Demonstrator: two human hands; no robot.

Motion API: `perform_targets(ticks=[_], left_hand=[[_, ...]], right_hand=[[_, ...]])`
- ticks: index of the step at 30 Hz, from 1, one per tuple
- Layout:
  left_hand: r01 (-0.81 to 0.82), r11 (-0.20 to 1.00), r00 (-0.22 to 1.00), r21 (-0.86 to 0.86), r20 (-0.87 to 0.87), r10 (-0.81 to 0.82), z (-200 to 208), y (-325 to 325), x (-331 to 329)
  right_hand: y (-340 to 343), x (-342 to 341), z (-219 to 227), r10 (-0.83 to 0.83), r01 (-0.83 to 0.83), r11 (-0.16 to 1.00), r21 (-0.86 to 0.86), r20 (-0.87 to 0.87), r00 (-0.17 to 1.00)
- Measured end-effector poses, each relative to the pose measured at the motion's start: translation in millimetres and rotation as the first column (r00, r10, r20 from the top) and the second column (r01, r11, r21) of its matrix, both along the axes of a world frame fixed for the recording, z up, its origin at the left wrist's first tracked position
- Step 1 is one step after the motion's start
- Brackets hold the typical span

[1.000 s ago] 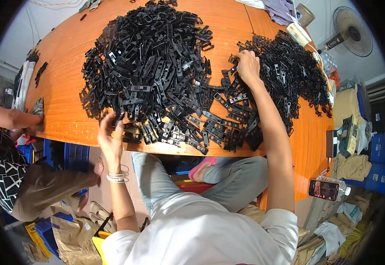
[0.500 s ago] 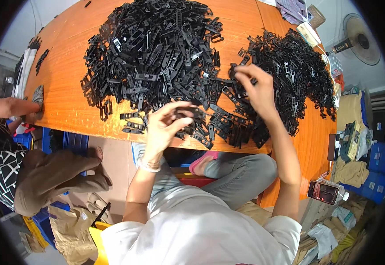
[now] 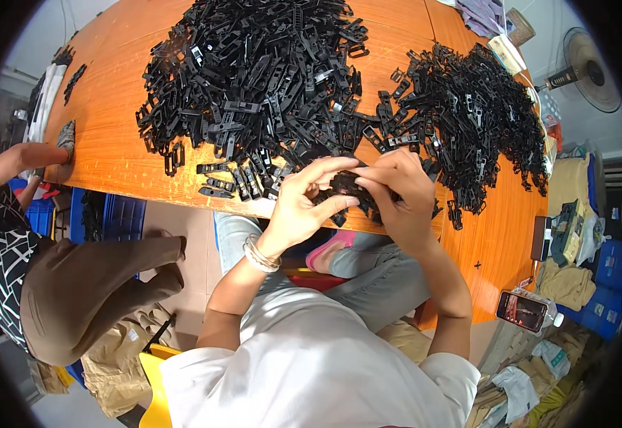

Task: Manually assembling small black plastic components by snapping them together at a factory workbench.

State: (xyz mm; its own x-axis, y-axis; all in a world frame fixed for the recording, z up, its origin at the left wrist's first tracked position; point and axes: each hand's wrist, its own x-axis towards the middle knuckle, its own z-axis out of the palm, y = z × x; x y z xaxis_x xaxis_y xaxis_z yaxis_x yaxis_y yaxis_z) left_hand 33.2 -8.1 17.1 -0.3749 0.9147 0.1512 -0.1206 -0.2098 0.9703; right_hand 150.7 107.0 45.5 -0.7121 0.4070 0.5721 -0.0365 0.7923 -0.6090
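My left hand (image 3: 298, 208) and my right hand (image 3: 405, 200) meet above the near edge of the table. Both are closed by thumb and fingers on small black plastic parts (image 3: 344, 183), slotted in shape; fingers cover much of them, and whether they are one or several I cannot make out. Just beyond my hands rises a large heap of similar black plastic parts (image 3: 254, 85). A second heap of black slotted pieces (image 3: 475, 114) lies to the right. Several loose pieces (image 3: 247, 182) lie beside my left hand.
The orange wooden table (image 3: 104, 121) carries both heaps. At the left another person's arm (image 3: 22, 158) reaches the table edge, near blue crates (image 3: 122, 220). A phone (image 3: 521, 311) and a clear bottle (image 3: 554, 316) are at the right, with a fan (image 3: 592, 71) farther back.
My right hand has come from the gap between the heaps, leftward and nearer, to meet my left hand. My left hand has shifted right. The view has moved slightly.
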Motion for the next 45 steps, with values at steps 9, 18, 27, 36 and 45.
perform_targets(ticks=[9, 18, 27, 36, 45], left_hand=[[0.056, 0.998, 0.986, -0.030, 0.158, -0.051, -2, 2, 2], [0.361, 0.930, 0.779, 0.073, 0.525, -0.343, -7, 20, 1], [-0.280, 0.960, 0.359, -0.028, -0.930, 0.078, -38, 126, -55], [-0.425, 0.900, -0.222, -0.100, -0.952, -0.211, -35, 187, -45], [-0.254, 0.922, 0.768, -0.292, -0.641, 0.009, -3, 143, -44]], right_hand=[[-5, 11, -9, -0.063, 0.065, 0.986, 0.156, -0.019, 0.998], [-15, 30, -9, -0.067, 0.063, 0.991, -0.115, -0.035, 0.997], [-11, 43, -27, -0.417, 0.222, 0.696, -0.683, -0.134, 0.899], [-3, 48, -35, -0.465, 0.211, 0.611, -0.763, -0.130, 0.876], [3, 49, -35, -0.509, 0.186, 0.573, -0.798, -0.169, 0.844]])
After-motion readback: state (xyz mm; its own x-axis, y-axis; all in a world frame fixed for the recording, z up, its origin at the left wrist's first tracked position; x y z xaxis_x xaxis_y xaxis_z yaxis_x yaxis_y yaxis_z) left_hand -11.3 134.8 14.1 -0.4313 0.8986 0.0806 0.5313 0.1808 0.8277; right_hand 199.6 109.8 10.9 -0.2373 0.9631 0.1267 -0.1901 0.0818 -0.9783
